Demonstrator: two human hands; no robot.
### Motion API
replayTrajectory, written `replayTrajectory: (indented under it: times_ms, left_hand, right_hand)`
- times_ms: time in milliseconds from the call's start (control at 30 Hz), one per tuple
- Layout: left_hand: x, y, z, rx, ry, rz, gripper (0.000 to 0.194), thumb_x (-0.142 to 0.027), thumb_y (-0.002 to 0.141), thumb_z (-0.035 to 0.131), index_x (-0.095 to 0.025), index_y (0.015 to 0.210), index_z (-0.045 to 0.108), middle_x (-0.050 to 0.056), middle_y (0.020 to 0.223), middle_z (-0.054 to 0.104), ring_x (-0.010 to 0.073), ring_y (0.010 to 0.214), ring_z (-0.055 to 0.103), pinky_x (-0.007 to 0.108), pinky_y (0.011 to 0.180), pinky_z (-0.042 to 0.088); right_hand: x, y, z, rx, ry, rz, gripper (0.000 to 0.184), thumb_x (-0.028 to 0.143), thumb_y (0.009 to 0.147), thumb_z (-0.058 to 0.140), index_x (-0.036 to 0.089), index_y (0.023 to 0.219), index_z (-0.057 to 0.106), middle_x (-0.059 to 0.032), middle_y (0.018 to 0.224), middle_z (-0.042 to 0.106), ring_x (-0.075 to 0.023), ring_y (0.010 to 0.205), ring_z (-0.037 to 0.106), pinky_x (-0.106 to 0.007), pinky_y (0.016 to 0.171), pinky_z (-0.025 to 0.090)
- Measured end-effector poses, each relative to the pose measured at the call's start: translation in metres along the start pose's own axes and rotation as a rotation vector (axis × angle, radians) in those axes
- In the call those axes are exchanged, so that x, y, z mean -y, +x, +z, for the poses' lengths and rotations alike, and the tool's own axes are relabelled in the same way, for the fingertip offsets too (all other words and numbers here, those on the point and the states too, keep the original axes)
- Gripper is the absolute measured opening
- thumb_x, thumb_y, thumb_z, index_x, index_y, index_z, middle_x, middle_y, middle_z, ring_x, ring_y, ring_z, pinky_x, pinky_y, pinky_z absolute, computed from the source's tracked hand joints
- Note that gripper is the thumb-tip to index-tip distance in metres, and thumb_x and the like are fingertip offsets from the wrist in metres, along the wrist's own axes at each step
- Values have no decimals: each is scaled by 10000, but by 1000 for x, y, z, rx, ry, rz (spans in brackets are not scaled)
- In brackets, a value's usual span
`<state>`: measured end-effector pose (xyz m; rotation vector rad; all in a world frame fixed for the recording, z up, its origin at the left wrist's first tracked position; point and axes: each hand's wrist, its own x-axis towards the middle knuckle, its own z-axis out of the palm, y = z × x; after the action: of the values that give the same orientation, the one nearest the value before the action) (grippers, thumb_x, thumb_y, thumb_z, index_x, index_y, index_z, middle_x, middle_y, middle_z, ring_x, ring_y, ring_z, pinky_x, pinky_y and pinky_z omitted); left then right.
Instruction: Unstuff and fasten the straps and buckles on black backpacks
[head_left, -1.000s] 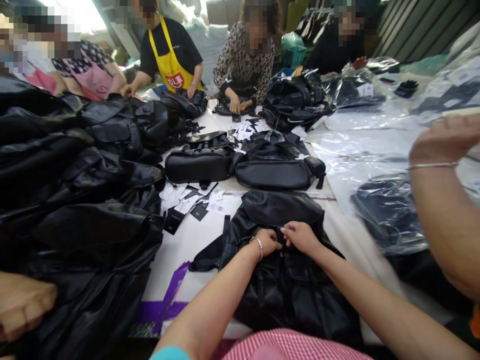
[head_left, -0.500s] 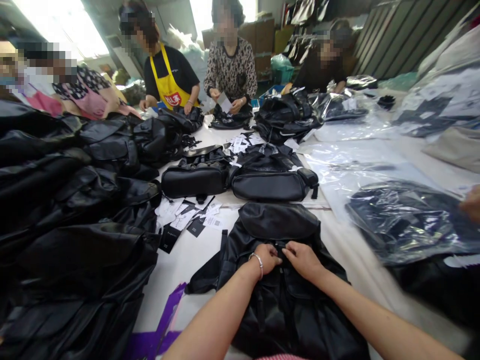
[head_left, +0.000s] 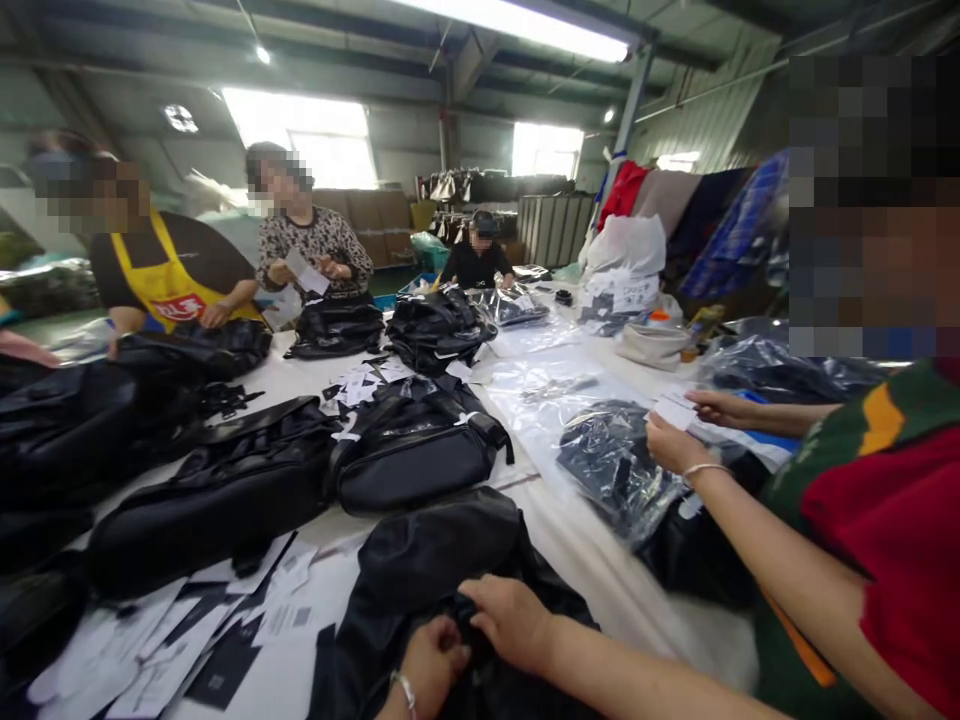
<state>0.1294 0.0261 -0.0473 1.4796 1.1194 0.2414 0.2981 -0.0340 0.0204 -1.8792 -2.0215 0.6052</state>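
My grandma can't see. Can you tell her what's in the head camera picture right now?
The wearer's left hand and right hand touch a black bag on a pale table. White and black tags and more black bags lie nearby; at right, a person holds a white card.

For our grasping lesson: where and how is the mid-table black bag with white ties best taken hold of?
Probably the right end of the long, rounded base of the black bag, from the right: bare tabletop lies there, while the neighbouring bag crowds its left end.
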Motion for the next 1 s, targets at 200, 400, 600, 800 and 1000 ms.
replayTrajectory:
  times_ms: [200,400,600,800,1000]
  left_hand:
    - [-13,-4,-2,10,3,-11,235,-297,590,696,-185,612,490,-54,525,484,116,508,449,250,514,336]
    - [-6,3,-2,24,46,-43,246,-334,557,703,-184,625,521,-37,532,507,138,527,473,264,525,343]
    - [-11,-1,-3,-28,56,-10,240,-322,515,699,-179,576,516,-26,559,511,153,578,484,270,551,355]
    - [-19,-8,-5,81,-102,-53,315,-394,586,609,-165,803,611,-33,554,522,136,520,463,263,510,341]
    - [-13,-7,-8,136,-179,-88,414,-564,609,612,-161,696,571,-15,554,529,117,514,470,244,505,352]
  right_hand:
    - [-7,17,-23,188,-328,-393,251,254,807,587,254,1058,593,-25,907,656,-184,757,648,-243,546,405]
    - [-4,27,-21,189,-407,-448,203,254,824,570,191,1018,564,-44,888,681,-199,700,659,-259,511,436]
    - [-4,16,-1,176,-217,-267,312,296,807,597,173,1094,581,-85,996,690,-232,830,674,-292,646,504]
    - [-5,23,-11,212,136,-88,228,303,875,545,242,1046,682,-27,1048,712,-196,1019,640,-279,896,461]
    - [-10,40,-12,343,177,42,202,323,814,652,249,996,698,52,718,698,-98,574,635,-164,529,453]
